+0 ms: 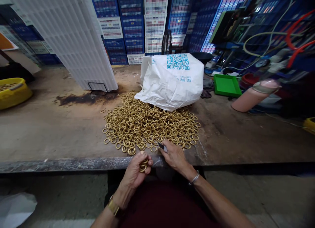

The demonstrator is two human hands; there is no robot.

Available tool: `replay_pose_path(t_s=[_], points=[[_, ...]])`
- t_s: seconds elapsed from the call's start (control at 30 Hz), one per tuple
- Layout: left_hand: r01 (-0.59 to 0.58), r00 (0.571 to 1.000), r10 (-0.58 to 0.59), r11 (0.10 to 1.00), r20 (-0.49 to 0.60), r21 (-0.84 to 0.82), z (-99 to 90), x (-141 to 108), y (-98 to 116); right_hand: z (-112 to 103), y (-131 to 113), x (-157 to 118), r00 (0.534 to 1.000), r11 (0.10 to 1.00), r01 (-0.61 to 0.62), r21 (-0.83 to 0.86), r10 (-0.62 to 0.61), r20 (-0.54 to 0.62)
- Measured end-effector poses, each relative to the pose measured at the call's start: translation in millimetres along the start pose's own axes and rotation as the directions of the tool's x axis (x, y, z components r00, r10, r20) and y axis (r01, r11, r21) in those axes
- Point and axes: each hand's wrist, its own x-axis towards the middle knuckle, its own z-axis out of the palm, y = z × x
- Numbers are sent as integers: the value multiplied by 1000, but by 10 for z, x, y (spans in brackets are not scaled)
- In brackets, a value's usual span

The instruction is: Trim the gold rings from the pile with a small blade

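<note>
Rings (143, 166) are cupped in the curled left hand (135, 171), probably so none drop, tool (162, 147) pinched in the right hand (176, 159).

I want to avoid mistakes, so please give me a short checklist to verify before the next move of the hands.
1. Left hand has a grip on the held rings: ok, several show inside it.
2. Right hand holds the small dark-tipped tool: ok.
3. Tool's tip is sharp: cannot tell, too small.
4. Ring pile lies near both hands: ok.
5. White sack leaves the whole pile visible: not ok, it hides part of the far side.
</note>
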Motion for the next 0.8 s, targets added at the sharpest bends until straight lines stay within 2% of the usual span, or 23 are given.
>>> replay_pose_path(t_s=[0.2, 0.3, 0.47, 0.57, 0.67, 0.8], points=[[-109, 991, 128, 949, -46, 297, 107, 22, -50, 11, -144, -19, 998, 932, 70, 357, -66, -23], [-138, 987, 160, 903, -21, 406, 108, 25, -70, -11, -225, -8, 996, 877, 79, 475, -90, 1], [-253, 954, 300, 789, 8, 559, 73, 17, -86, -5, -275, 19, 990, 728, -106, 677, 15, 139], [-296, 931, 365, 707, 28, 642, 87, -7, -91, 47, -273, 18, 968, 628, -243, 740, 102, 231], [-280, 937, 349, 695, 29, 662, 99, -23, -94, 84, -277, 20, 941, 558, -333, 760, 148, 304], [-208, 972, 233, 774, 37, 597, 71, -17, -95, 90, -292, 52, 962, 596, -271, 756, 154, 224]])
